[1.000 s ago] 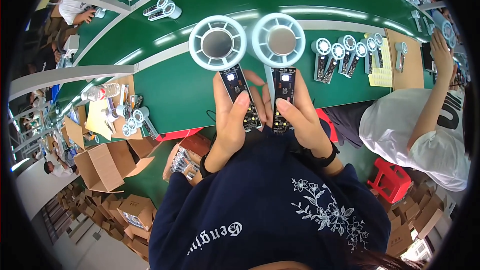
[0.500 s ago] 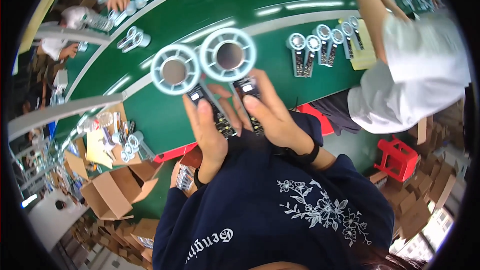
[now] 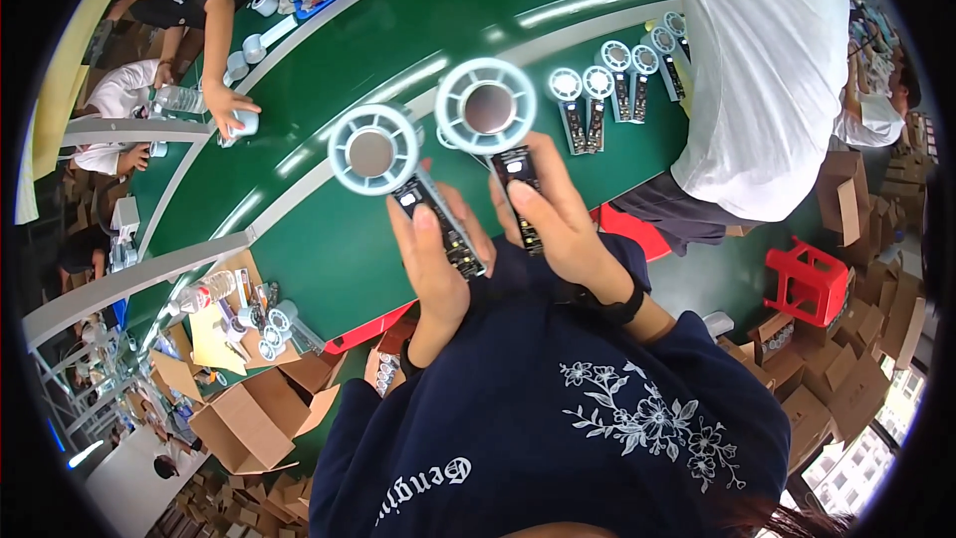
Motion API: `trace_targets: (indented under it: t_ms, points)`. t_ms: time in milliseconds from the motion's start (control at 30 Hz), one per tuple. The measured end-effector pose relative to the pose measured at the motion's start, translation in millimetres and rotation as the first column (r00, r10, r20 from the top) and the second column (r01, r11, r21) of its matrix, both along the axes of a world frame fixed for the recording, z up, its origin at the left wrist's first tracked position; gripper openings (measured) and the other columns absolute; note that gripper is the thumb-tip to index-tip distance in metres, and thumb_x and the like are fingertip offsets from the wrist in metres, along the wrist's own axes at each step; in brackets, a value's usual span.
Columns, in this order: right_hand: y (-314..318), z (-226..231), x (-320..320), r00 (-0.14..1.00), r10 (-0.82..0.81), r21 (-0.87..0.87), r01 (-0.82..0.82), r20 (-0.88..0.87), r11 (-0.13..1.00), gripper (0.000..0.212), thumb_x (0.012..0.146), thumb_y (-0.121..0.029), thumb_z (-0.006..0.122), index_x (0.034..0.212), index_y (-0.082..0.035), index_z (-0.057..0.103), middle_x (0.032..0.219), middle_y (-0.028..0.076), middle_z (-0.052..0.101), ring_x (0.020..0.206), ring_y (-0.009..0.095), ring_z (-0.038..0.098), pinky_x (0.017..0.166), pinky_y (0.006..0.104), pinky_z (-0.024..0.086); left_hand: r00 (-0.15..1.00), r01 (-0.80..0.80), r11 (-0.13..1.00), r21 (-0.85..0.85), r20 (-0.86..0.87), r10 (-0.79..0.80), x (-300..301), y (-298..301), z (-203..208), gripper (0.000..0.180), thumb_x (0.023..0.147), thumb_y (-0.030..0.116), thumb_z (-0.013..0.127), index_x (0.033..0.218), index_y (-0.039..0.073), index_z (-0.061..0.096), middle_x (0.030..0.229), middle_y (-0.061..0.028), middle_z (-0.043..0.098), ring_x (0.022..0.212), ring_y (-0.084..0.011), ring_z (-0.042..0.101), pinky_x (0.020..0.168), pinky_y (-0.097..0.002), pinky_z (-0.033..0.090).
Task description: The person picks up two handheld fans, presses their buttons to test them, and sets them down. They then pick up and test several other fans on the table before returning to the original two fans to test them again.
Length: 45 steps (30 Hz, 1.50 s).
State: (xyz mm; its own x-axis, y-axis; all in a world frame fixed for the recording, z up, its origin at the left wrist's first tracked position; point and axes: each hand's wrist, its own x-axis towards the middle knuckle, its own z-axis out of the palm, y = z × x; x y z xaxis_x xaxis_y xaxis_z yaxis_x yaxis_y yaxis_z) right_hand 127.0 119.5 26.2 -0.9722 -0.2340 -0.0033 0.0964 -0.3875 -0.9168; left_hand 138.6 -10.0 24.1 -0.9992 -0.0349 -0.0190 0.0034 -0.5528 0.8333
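Observation:
My left hand (image 3: 435, 269) is closed around the handle of a pale blue handheld fan (image 3: 371, 152), thumb on the dark circuit board in its open handle. In my right hand (image 3: 566, 234) is a second handheld fan (image 3: 488, 108) of the same kind, gripped by its handle with the thumb beside the board. Both round, spoked heads point away from me, and both are held up over the green table (image 3: 349, 259). The right fan stands slightly higher, with a small gap between the two heads.
Several similar fans (image 3: 597, 85) lie in a row at right, beside a person in a white shirt (image 3: 767, 70). Across the table, another person's hand (image 3: 231, 112) holds a pale part. Cardboard boxes (image 3: 244, 428), fans (image 3: 274, 334) and a bottle (image 3: 204, 291) are at left; a red stool (image 3: 809, 281) is at right.
My two hands have drawn a little apart with the fans, and both fans appear slightly further right. The person at right has leaned over the table. The hand across has moved nearer with a part.

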Motion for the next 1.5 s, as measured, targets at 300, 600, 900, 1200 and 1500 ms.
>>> trace_targets:
  t_ms: [300,600,900,1200,1500]
  points:
    - [12.2,-6.8,-0.2,0.998,-0.04,-0.054,0.043,0.047,0.998,0.04,0.096,-0.015,0.039,0.131,-0.002,0.028,0.086,0.006,0.049,0.059,0.008,0.044,0.05,0.0198,0.036,0.999,0.04,0.993,-0.108,0.005,-0.039,-6.4,20.6,-8.6,0.047,0.098,0.033,0.035,0.131,0.001,0.027,0.085,-0.0079,0.044,0.047,-0.0117,0.047,0.031,-0.0227,0.037]
    - [56.5,-54.0,-40.2,0.987,0.05,0.038,-0.056,0.152,0.998,0.039,0.096,-0.018,0.041,0.132,-0.005,0.03,0.084,0.004,0.049,0.058,0.007,0.044,0.046,0.0211,0.036,0.988,0.05,0.987,-0.155,0.153,-0.026,-28.7,28.8,-63.4,0.036,0.1,0.028,0.03,0.127,0.004,0.03,0.085,-0.0074,0.046,0.048,-0.0121,0.048,0.035,-0.0236,0.039]
    - [86.4,-125.2,-55.7,0.901,0.02,0.129,-0.084,0.433,0.988,0.021,0.096,-0.024,0.041,0.11,-0.008,0.041,0.073,0.003,0.049,0.051,0.009,0.045,0.043,0.0235,0.036,0.966,0.177,0.976,-0.127,0.213,-0.148,-49.8,41.8,-109.3,0.028,0.1,0.028,0.032,0.119,0.006,0.031,0.083,-0.0061,0.047,0.047,-0.0119,0.048,0.037,-0.0243,0.04]
    - [89.4,-212.5,-70.2,0.833,-0.037,0.206,-0.094,0.552,0.974,0.027,0.097,-0.03,0.039,0.101,-0.004,0.048,0.081,0.006,0.053,0.057,0.013,0.05,0.048,0.0282,0.041,0.864,0.249,0.967,-0.057,0.464,-0.195,-74.2,69.1,-195.9,0.035,0.098,0.039,0.038,0.107,0.005,0.035,0.085,-0.0076,0.051,0.052,-0.0148,0.052,0.047,-0.0277,0.045]
    - [99.4,-248.7,-80.5,0.938,-0.288,0.69,0.08,0.192,0.719,0.036,0.097,-0.023,0.042,0.121,0.002,0.05,0.111,0.012,0.058,0.108,0.019,0.053,0.094,0.0279,0.037,0.849,0.333,0.912,-0.239,0.496,-0.18,-75.6,56.7,-176.5,0.035,0.093,0.023,0.045,0.118,-0.002,0.05,0.103,-0.0154,0.06,0.095,-0.0233,0.058,0.085,-0.0355,0.046]
